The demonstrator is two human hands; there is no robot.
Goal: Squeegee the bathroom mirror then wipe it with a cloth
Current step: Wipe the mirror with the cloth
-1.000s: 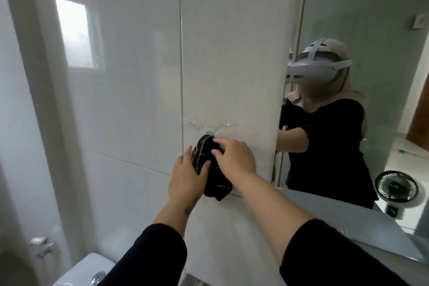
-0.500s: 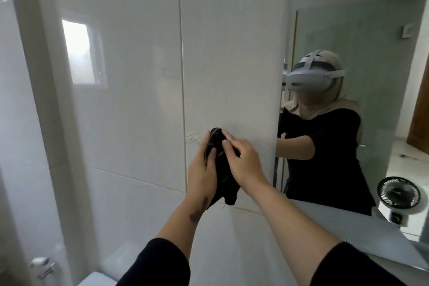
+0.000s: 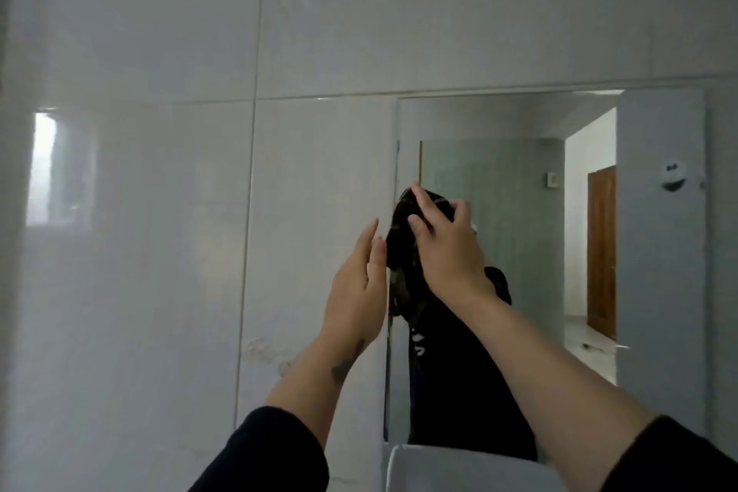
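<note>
The bathroom mirror point(image 3: 519, 236) hangs on the tiled wall at the right. A dark cloth point(image 3: 401, 252) is pressed against the mirror near its left edge, under my right hand point(image 3: 443, 248), whose fingers are spread over it. My left hand point(image 3: 357, 288) is raised just left of the cloth, fingers straight and together, at the mirror's left edge; whether it touches the cloth I cannot tell. The lower part of the cloth hangs down between the two hands. No squeegee is in view.
White glossy wall tiles point(image 3: 159, 212) fill the left and top. A clear wall hook point(image 3: 263, 349) sticks to the tile below my left hand. The white basin rim point(image 3: 439, 463) shows at the bottom. The mirror reflects a doorway and a wooden door point(image 3: 601, 252).
Both hands have carried the cloth up off the wall hook and rightwards onto the mirror's left edge. The view has turned up and to the right. My left hand has loosened from the cloth.
</note>
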